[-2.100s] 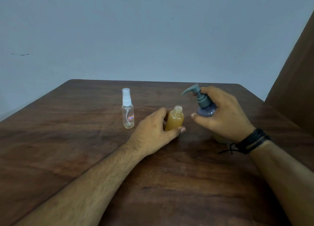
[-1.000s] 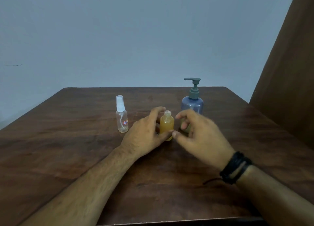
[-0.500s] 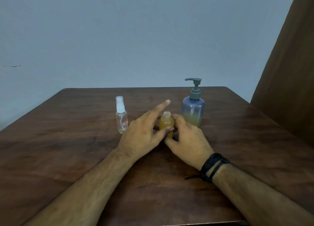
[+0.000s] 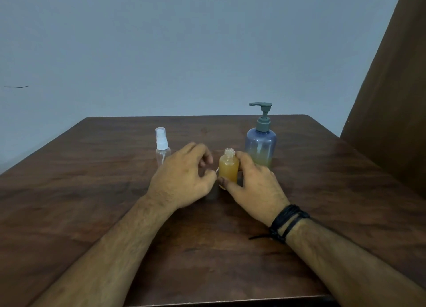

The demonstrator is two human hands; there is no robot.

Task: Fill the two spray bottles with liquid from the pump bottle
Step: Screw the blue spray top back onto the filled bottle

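A small open-necked spray bottle (image 4: 228, 168) full of amber liquid stands upright at the table's middle. My right hand (image 4: 253, 184) is wrapped around its right side, thumb at the base. My left hand (image 4: 182, 177) is just left of it, not touching, with its fingers curled. A thin white tube (image 4: 217, 170) pokes out by the left thumb, apparently the dip tube of a spray head hidden in that hand. The blue-grey pump bottle (image 4: 261, 145) stands behind my right hand with a little yellowish liquid at its bottom. A clear capped spray bottle (image 4: 161, 143) stands behind my left hand.
Everything sits on a dark wooden table (image 4: 92, 191) against a pale blue wall. A brown panel (image 4: 391, 99) rises along the right side. My right wrist wears black cord bracelets (image 4: 285, 223).
My right hand put the pump bottle down upright at the back and took hold of the amber bottle. My left hand let that bottle go and shifted left.
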